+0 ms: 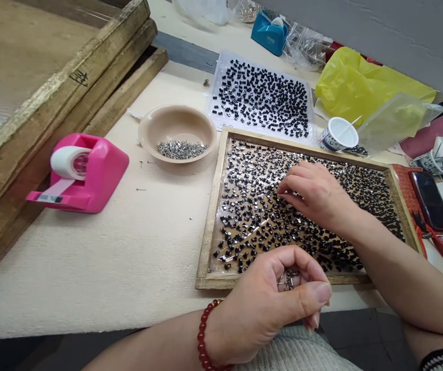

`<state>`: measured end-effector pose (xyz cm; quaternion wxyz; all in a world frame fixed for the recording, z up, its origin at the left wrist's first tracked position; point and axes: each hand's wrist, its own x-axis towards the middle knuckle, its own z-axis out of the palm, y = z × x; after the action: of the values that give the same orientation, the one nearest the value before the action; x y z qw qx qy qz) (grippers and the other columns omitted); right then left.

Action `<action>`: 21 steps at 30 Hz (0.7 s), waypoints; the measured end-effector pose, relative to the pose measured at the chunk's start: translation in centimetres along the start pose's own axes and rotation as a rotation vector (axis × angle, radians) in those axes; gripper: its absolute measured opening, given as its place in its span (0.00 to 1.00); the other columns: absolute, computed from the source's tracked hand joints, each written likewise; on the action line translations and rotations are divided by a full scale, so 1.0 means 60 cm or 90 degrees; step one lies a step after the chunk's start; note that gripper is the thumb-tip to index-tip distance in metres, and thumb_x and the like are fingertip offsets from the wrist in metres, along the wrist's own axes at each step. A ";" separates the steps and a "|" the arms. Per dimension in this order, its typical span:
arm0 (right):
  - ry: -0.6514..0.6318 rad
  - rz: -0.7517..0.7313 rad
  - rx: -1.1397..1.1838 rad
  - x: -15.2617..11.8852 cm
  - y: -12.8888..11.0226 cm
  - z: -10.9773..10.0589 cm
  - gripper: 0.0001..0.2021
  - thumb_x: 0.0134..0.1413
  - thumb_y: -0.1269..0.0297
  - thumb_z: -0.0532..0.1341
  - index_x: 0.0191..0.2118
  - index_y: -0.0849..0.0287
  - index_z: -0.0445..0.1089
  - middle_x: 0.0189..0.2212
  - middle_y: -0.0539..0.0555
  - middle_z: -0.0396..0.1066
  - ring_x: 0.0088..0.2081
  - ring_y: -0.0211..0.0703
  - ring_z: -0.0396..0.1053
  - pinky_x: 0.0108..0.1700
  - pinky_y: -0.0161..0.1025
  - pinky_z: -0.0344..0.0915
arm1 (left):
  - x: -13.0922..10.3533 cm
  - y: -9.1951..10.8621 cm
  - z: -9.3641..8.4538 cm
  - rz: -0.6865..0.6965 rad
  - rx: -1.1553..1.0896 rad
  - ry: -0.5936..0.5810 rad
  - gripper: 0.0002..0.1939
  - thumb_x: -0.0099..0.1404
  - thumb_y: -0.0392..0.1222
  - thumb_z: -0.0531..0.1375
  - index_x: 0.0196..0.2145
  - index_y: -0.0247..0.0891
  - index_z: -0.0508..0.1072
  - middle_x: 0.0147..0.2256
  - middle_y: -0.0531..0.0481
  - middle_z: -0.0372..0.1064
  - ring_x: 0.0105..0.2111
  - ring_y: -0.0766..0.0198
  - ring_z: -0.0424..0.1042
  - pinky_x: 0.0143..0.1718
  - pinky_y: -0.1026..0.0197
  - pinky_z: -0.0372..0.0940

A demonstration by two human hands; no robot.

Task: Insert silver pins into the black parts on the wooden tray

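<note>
My left hand [273, 301], with a red bead bracelet at its wrist, is curled in front of the tray's near edge. Small silver metal pins [290, 278] show inside its cupped fingers. My right hand [316, 193] reaches over a wood-framed tray [210, 226] covered with many small black pieces [250, 219]. Its thumb and fingertips are pinched together low over the pieces; whatever sits between them is hidden. Beyond the tray's left corner, a beige bowl [148, 126] contains a heap of similar silver pins [183, 149].
A pink tape dispenser [107, 170] stands left, beside stacked wooden frames [101, 67]. Behind the tray lies a white sheet [216, 85] of black pieces. A patterned cup [333, 136], yellow bag [360, 82], phone [432, 198] and red-handled pliers [440, 245] are rightward. Loose pins [141, 189] lie on the table.
</note>
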<state>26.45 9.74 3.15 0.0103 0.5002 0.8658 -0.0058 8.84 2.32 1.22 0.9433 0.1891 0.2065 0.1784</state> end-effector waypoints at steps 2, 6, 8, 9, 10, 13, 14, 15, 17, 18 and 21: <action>-0.015 -0.011 -0.010 0.002 -0.001 0.001 0.06 0.58 0.65 0.57 0.32 0.58 0.70 0.31 0.52 0.70 0.36 0.43 0.61 0.37 0.40 0.51 | 0.000 0.000 0.000 0.000 0.001 0.000 0.16 0.53 0.47 0.68 0.29 0.34 0.66 0.21 0.54 0.63 0.20 0.73 0.62 0.24 0.69 0.59; -0.034 -0.014 -0.023 0.006 0.000 0.002 0.07 0.58 0.65 0.57 0.32 0.58 0.70 0.32 0.52 0.70 0.36 0.43 0.62 0.37 0.40 0.51 | -0.001 -0.001 0.002 0.006 0.001 0.006 0.16 0.53 0.47 0.67 0.29 0.34 0.66 0.22 0.54 0.63 0.20 0.73 0.62 0.24 0.69 0.58; -0.039 -0.013 -0.032 0.007 0.000 0.003 0.06 0.58 0.65 0.57 0.32 0.58 0.70 0.32 0.52 0.70 0.36 0.43 0.62 0.37 0.40 0.52 | -0.001 0.000 0.002 0.006 0.003 0.003 0.16 0.54 0.46 0.67 0.29 0.34 0.66 0.22 0.54 0.63 0.20 0.73 0.62 0.24 0.69 0.58; -0.041 -0.013 -0.037 0.007 -0.001 0.003 0.06 0.58 0.66 0.57 0.32 0.58 0.70 0.32 0.52 0.70 0.36 0.43 0.62 0.38 0.40 0.52 | -0.001 0.000 0.002 0.005 0.002 0.001 0.16 0.54 0.46 0.67 0.29 0.34 0.66 0.22 0.54 0.63 0.20 0.73 0.62 0.24 0.69 0.58; -0.042 -0.013 -0.043 0.008 -0.002 0.002 0.06 0.57 0.66 0.57 0.32 0.58 0.70 0.32 0.52 0.70 0.36 0.43 0.62 0.38 0.40 0.52 | -0.002 0.000 0.001 0.005 0.002 -0.001 0.16 0.54 0.46 0.67 0.29 0.34 0.66 0.22 0.54 0.63 0.20 0.74 0.62 0.24 0.69 0.58; -0.048 -0.013 -0.058 0.008 -0.004 0.001 0.06 0.57 0.67 0.57 0.31 0.59 0.70 0.31 0.53 0.70 0.36 0.44 0.63 0.38 0.41 0.52 | -0.002 0.001 0.001 0.007 0.001 -0.002 0.15 0.55 0.46 0.67 0.30 0.33 0.66 0.22 0.54 0.64 0.20 0.74 0.62 0.24 0.70 0.59; -0.050 -0.012 -0.062 0.008 -0.005 0.000 0.06 0.57 0.67 0.57 0.31 0.59 0.69 0.31 0.53 0.70 0.36 0.44 0.63 0.38 0.41 0.53 | -0.002 0.001 0.001 0.006 0.002 -0.004 0.15 0.55 0.46 0.67 0.30 0.33 0.66 0.22 0.53 0.64 0.20 0.74 0.62 0.24 0.70 0.59; -0.052 -0.012 -0.065 0.008 -0.006 0.000 0.06 0.57 0.67 0.56 0.31 0.59 0.69 0.31 0.53 0.70 0.36 0.44 0.63 0.38 0.41 0.53 | -0.002 0.001 0.001 0.006 0.002 -0.003 0.15 0.55 0.46 0.67 0.30 0.33 0.66 0.22 0.53 0.64 0.20 0.74 0.62 0.24 0.70 0.59; -0.053 -0.007 -0.065 0.007 -0.006 0.000 0.07 0.57 0.67 0.56 0.31 0.59 0.69 0.31 0.53 0.70 0.36 0.44 0.63 0.38 0.41 0.53 | -0.001 0.002 0.001 0.006 0.003 -0.001 0.16 0.55 0.46 0.67 0.30 0.33 0.66 0.22 0.54 0.63 0.20 0.74 0.62 0.24 0.70 0.59; -0.050 -0.005 -0.062 0.007 -0.006 0.001 0.06 0.57 0.67 0.56 0.31 0.59 0.69 0.31 0.53 0.70 0.36 0.44 0.63 0.38 0.41 0.53 | -0.001 0.002 0.001 0.006 0.002 0.000 0.16 0.55 0.46 0.67 0.30 0.33 0.66 0.22 0.54 0.63 0.20 0.74 0.62 0.24 0.70 0.59; -0.040 0.000 -0.054 0.007 -0.005 0.003 0.06 0.57 0.67 0.57 0.31 0.59 0.69 0.31 0.53 0.70 0.36 0.44 0.63 0.38 0.41 0.53 | 0.000 0.001 0.002 0.002 0.006 -0.003 0.16 0.54 0.47 0.67 0.29 0.33 0.66 0.22 0.54 0.63 0.20 0.74 0.62 0.24 0.70 0.59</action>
<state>26.00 9.94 2.96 0.0586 0.4989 0.8646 0.0157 8.86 2.35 1.35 0.9426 0.1945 0.2046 0.1785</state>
